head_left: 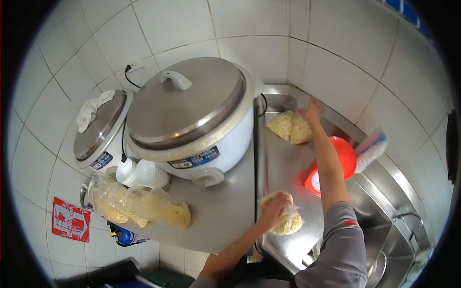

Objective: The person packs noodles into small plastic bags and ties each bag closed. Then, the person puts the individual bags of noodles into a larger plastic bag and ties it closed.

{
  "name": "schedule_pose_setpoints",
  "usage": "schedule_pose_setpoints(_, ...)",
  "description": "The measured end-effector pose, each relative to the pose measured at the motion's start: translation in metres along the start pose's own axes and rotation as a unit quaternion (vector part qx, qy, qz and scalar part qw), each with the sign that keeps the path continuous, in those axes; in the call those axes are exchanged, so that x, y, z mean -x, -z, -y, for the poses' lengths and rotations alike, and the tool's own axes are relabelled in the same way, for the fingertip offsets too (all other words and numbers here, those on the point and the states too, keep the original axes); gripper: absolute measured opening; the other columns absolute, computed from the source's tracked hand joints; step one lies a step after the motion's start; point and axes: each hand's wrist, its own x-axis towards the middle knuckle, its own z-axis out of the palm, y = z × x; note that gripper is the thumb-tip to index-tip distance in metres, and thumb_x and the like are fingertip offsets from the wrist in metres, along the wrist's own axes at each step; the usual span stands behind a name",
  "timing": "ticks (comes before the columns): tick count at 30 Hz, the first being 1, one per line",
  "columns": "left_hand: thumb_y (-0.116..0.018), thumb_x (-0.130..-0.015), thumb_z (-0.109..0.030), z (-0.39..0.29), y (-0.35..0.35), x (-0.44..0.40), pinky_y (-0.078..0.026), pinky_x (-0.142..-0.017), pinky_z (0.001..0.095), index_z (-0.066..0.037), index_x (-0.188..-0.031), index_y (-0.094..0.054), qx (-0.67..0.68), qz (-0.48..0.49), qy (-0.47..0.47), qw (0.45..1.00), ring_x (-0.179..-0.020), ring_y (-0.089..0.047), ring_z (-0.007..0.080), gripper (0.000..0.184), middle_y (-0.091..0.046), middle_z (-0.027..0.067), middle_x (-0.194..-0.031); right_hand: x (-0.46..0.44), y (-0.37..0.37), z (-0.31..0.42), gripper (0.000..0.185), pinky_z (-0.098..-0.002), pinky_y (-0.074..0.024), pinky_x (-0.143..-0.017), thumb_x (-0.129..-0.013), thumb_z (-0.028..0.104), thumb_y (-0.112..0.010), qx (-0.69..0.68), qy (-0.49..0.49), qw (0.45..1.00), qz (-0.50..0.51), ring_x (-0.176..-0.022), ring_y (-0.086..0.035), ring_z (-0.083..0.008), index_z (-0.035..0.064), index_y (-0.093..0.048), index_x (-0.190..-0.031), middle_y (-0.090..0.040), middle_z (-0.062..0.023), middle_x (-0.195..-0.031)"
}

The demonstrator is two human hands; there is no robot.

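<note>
Left hand (pixel 275 210) is curled over the top of the near bag (pixel 288 223), with its fingers bent and holding on to it. The bag is clear and has pale yellow food in it that looks like noodles. It sits on the shiny metal top (pixel 285 165), at the end close to the person. Right hand (pixel 311 113) reaches to the back, with its fingers partly open, right by the far bag (pixel 289 128). I cannot tell if it has hold of that bag, which has the same yellow food in two lumps. A red tub (pixel 342 156) is beside the right arm, which hides some of it, and a clear plastic packet (pixel 372 150) is just next to the tub. The sink (pixel 372 204) is over on the right. On the left is a metal table (pixel 218 209) with a big white cooker (pixel 230 144), its lid (pixel 192 103) on. More yellow bags (pixel 144 206) lie in front of it, close to some stacked white cups (pixel 150 174). Farther left is a smaller cooker (pixel 108 144), with a white cloth (pixel 93 109) on its lid
</note>
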Motion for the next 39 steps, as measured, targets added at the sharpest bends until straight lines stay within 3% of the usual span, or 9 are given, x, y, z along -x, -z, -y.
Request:
schedule_pose_setpoints(4, -0.053, -0.069, 0.006, 0.045, -0.047, -0.003, -0.029, -0.095, 0.0373, -0.01, -0.095, -0.053, -0.027, 0.023, -0.051, 0.998, -0.12, -0.042, 0.0226, 0.031, -0.051, 0.0051, -0.114, 0.015, -0.021, -0.011, 0.052, -0.0425, -0.0468, -0.083, -0.067, 0.029, -0.069, 0.003, -0.159, 0.911, 0.38, -0.094, -0.059, -0.0345, 0.0053, -0.058, -0.112, -0.061, -0.0186, -0.104)
schedule_pose_setpoints(6, -0.055, -0.073, 0.003, 0.025, -0.028, -0.017, -0.032, -0.095, 0.0351, -0.009, -0.101, -0.052, -0.094, 0.132, -0.032, 0.986, -0.12, -0.042, 0.024, 0.03, -0.049, 0.0086, -0.116, 0.018, -0.019, -0.011, 0.048, -0.0426, -0.0473, -0.08, -0.067, 0.031, -0.069, -0.055, -0.118, 0.904, 0.406, -0.094, -0.06, -0.0335, 0.0034, -0.06, -0.106, -0.063, -0.018, -0.1)
schedule_pose_setpoints(9, -0.057, -0.08, -0.005, 0.009, 0.01, -0.038, -0.03, -0.1, 0.0346, -0.006, -0.115, -0.049, 0.128, 0.094, 0.048, 0.986, -0.122, -0.039, 0.0268, 0.036, -0.046, 0.0128, -0.121, 0.009, 0.018, -0.004, 0.03, -0.0362, -0.0472, -0.068, -0.07, 0.027, -0.07, -0.191, -0.038, 0.9, 0.391, -0.077, -0.06, -0.0229, 0.0022, -0.063, -0.086, -0.063, -0.011, -0.079)
schedule_pose_setpoints(13, -0.062, -0.081, -0.015, 0.01, 0.07, -0.078, -0.026, -0.104, 0.0359, -0.004, -0.131, -0.036, 0.137, -0.068, 0.058, 0.987, -0.125, -0.035, 0.0303, 0.058, -0.038, 0.018, -0.132, -0.013, 0.153, 0.054, 0.017, -0.0276, -0.0432, -0.06, -0.077, 0.018, -0.068, -0.369, -0.006, 0.804, 0.466, -0.065, -0.051, -0.0115, 0.0044, -0.058, -0.08, -0.056, -0.0023, -0.069)
schedule_pose_setpoints(17, -0.066, -0.079, -0.025, -0.02, 0.097, -0.098, -0.031, -0.101, 0.0373, -0.002, -0.136, -0.026, -0.027, -0.09, 0.129, 0.987, -0.126, -0.034, 0.0333, 0.073, -0.035, 0.0213, -0.134, 0.028, 0.207, 0.111, 0.01, -0.0224, -0.0398, -0.059, -0.086, 0.014, -0.059, -0.465, -0.016, 0.721, 0.513, -0.067, -0.046, -0.0058, 0.0047, -0.056, -0.082, -0.051, 0.0025, -0.073)
schedule_pose_setpoints(20, -0.065, -0.081, -0.028, 0.002, 0.081, -0.08, -0.038, -0.091, 0.0346, 0.0, -0.12, -0.044, 0.021, -0.089, 0.14, 0.986, -0.107, -0.049, 0.0295, 0.052, -0.052, 0.0194, -0.113, 0.072, 0.22, 0.15, 0.016, -0.0224, -0.0404, -0.061, -0.087, 0.02, -0.059, -0.535, -0.02, 0.653, 0.536, -0.068, -0.046, -0.0064, 0.005, -0.055, -0.083, -0.052, 0.0021, -0.077)
schedule_pose_setpoints(26, -0.052, -0.091, -0.025, -0.023, 0.129, -0.037, -0.042, -0.061, 0.0268, -0.001, -0.087, -0.061, 0.096, -0.127, 0.136, 0.978, -0.065, -0.048, 0.0114, 0.025, -0.055, 0.0025, -0.069, 0.119, 0.223, 0.151, 0.022, -0.0273, -0.0448, -0.063, -0.082, 0.022, -0.064, -0.382, 0.046, 0.789, 0.479, -0.069, -0.054, -0.0125, 0.0027, -0.06, -0.092, -0.061, -0.0047, -0.08)
schedule_pose_setpoints(31, -0.055, -0.09, -0.022, -0.041, 0.157, -0.029, -0.041, -0.066, 0.0254, 0.001, -0.089, -0.06, 0.071, -0.182, 0.054, 0.979, -0.072, -0.048, 0.0112, 0.024, -0.053, 0.0041, -0.08, 0.137, 0.233, 0.159, 0.014, -0.0287, -0.0447, -0.072, -0.082, 0.008, -0.061, -0.391, 0.053, 0.794, 0.463, -0.077, -0.054, -0.0129, -0.0003, -0.058, -0.093, -0.059, -0.0035, -0.088)
schedule_pose_setpoints(39, -0.055, -0.089, -0.011, -0.055, 0.192, 0.027, -0.041, -0.073, 0.0237, 0.0, -0.087, -0.059, 0.131, -0.11, 0.07, 0.983, -0.08, -0.049, 0.0111, 0.012, -0.05, 0.0033, -0.086, 0.178, 0.252, 0.202, 0.028, -0.0247, -0.0394, -0.08, -0.091, 0.029, -0.05, -0.64, -0.057, 0.522, 0.56, -0.094, -0.047, -0.0079, 0.0091, -0.049, -0.11, -0.052, 0.0009, -0.103)
